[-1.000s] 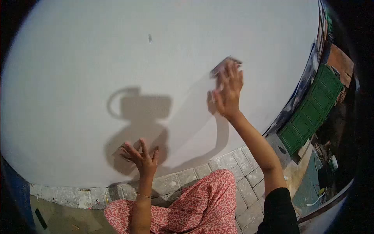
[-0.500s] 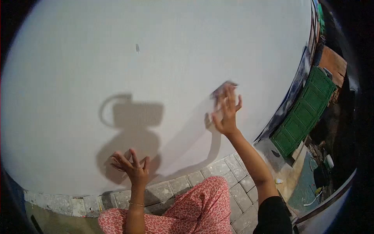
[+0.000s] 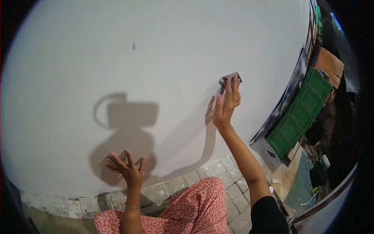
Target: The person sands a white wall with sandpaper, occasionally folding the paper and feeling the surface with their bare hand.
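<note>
A folded grey-brown piece of sandpaper (image 3: 230,77) lies against the white wall (image 3: 187,43), right of centre. My right hand (image 3: 228,105) holds it to the wall under outstretched fingertips, with the palm facing the surface. Lower down and to the left, my left hand (image 3: 129,168) has its fingers spread at the wall, with nothing in it. Shadows of my head and arms fall on the wall around both hands. A small grey mark (image 3: 134,46) shows higher up on the wall.
Grey paving bricks (image 3: 187,180) run along the wall's foot. My legs in pink patterned trousers (image 3: 194,202) are folded close to it. At right stand a green panelled board (image 3: 300,111), a brown board (image 3: 329,66) and a low bluish surface with clutter (image 3: 300,183).
My right hand has moved slightly up the wall with the sandpaper, and its fingers have straightened upward. My left hand stays spread at the wall. The whole view has shifted slightly.
</note>
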A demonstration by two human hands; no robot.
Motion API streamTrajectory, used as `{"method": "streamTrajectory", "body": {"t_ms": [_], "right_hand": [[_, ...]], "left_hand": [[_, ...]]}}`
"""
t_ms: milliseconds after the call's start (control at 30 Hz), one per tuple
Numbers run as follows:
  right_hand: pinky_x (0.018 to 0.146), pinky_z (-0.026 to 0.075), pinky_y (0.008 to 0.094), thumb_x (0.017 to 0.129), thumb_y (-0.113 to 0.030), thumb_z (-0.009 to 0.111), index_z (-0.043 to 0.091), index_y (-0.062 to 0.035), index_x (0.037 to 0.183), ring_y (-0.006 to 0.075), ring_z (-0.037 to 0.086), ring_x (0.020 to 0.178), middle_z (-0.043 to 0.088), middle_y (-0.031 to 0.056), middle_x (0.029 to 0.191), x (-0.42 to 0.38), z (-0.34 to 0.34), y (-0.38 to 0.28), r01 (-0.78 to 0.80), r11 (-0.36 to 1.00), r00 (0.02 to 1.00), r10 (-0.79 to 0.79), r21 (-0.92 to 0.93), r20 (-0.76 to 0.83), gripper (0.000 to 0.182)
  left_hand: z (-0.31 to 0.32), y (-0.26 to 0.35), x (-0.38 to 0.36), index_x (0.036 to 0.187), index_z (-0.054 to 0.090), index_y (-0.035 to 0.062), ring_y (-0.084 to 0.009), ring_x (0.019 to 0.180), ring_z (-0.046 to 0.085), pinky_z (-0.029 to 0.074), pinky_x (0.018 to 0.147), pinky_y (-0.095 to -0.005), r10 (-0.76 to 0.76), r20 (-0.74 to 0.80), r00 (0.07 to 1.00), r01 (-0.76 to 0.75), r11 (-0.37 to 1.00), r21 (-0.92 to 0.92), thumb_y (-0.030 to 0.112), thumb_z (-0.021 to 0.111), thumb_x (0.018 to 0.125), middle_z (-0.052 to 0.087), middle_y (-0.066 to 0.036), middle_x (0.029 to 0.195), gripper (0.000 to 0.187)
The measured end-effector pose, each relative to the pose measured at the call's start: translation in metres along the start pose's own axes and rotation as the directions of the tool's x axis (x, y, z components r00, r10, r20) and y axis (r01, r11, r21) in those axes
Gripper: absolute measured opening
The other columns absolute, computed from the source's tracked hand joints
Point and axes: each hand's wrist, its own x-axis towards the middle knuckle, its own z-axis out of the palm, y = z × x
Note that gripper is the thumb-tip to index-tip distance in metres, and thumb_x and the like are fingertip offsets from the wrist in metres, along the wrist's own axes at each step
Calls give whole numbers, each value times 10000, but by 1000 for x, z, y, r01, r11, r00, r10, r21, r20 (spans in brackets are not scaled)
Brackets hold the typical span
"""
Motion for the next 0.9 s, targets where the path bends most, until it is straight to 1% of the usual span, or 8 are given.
{"method": "streamTrajectory", "body": {"t_ms": [33,167,367,467,667,700,800,900], "right_hand": [[1069,-6,529,832,-350,525,523,-67,1261,316,227,1374,291,163,1468,6,5,-12,-109,979,981,134,171,-142,514],[1075,73,507,798,-338,582,578,-164,1220,259,335,1334,452,88,1379,31,3,-28,627,771,749,-635,107,186,456],[1075,108,510,813,-285,535,507,-107,1290,236,333,1333,383,105,1426,114,20,-84,204,976,957,-182,78,-227,510],[1023,240,552,820,-371,550,577,-215,1181,218,356,1315,412,-20,1409,114,29,-118,745,560,567,-818,364,98,394],[1059,144,526,889,-347,465,520,-139,1271,249,331,1330,378,87,1427,186,28,-92,355,932,882,-310,67,-354,439],[1083,131,497,895,-355,457,491,-161,1297,233,303,1349,369,71,1436,167,20,-107,432,892,886,-448,-135,-122,448],[1086,166,498,879,-324,482,479,-201,1316,202,281,1364,368,48,1441,145,13,-101,868,393,316,-909,304,270,455],[1087,180,480,887,-256,456,471,-173,1325,239,289,1358,377,81,1430,170,-2,-67,675,730,735,-655,-106,174,446]], "left_hand": [[-1,1,1,1473,125,273,-469,1366,-81,-61,997,-693,-10,-5,1000,10,1000,-20,491,601,831,-65,-231,1504,828],[1,3,3,1473,128,274,-484,1360,-71,-49,994,-695,-42,-13,999,41,998,-46,496,590,838,-43,-241,1501,817],[2,-1,1,1464,182,167,-498,1352,-87,-52,1005,-677,43,-37,998,-42,999,23,524,519,866,-49,-282,1487,774],[-1,0,0,1461,200,164,-489,1356,-83,-81,1003,-668,-19,66,998,17,999,31,551,488,870,-41,-286,1486,762],[5,0,-2,1470,171,251,-483,1356,-88,-62,991,-691,-39,54,998,37,999,27,562,499,862,-4,-282,1485,758],[6,-1,-3,1469,172,250,-485,1356,-83,-62,988,-695,-25,36,999,24,999,25,560,513,856,-8,-285,1483,768],[4,-1,-2,1469,170,253,-489,1356,-72,-62,981,-703,-20,32,999,20,1000,3,557,528,851,-20,-279,1485,777],[3,0,-7,1468,163,275,-496,1354,-61,-62,975,-711,-60,73,996,62,998,-29,572,512,853,-38,-255,1493,767]]}}
